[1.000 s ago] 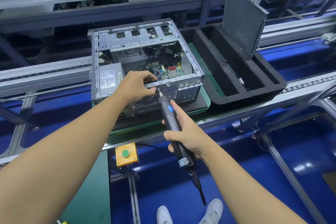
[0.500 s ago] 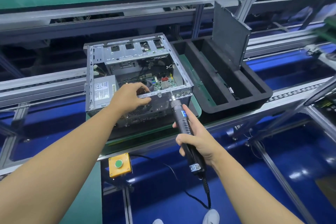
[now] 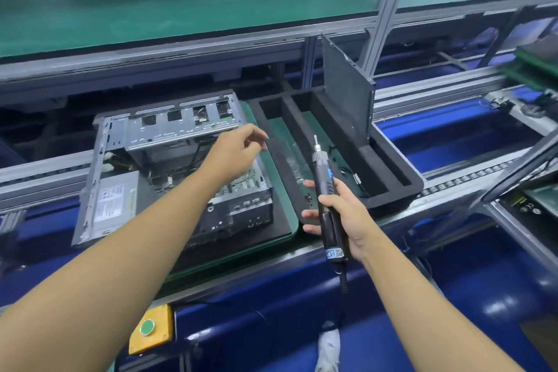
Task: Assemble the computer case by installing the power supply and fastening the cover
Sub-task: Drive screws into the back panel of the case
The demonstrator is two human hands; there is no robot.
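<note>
Clamps right hand [image 3: 347,220] on driver [image 3: 323,178], bit up; holds left hand [image 3: 235,154] loose and empty above case [image 3: 169,130]. Shows PSU [image 3: 111,205] seated below-left of that hand. Leaves cover [image 3: 347,90] unfitted, upright beyond driver.

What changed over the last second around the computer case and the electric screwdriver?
The left hand lifted off the rear edge of the computer case and moved up and right toward the foam tray. The right hand, still gripping the electric screwdriver, drew the bit off the case, rightward, tip up. Unchanged: case open, power supply inside, cover panel standing in the tray.
</note>
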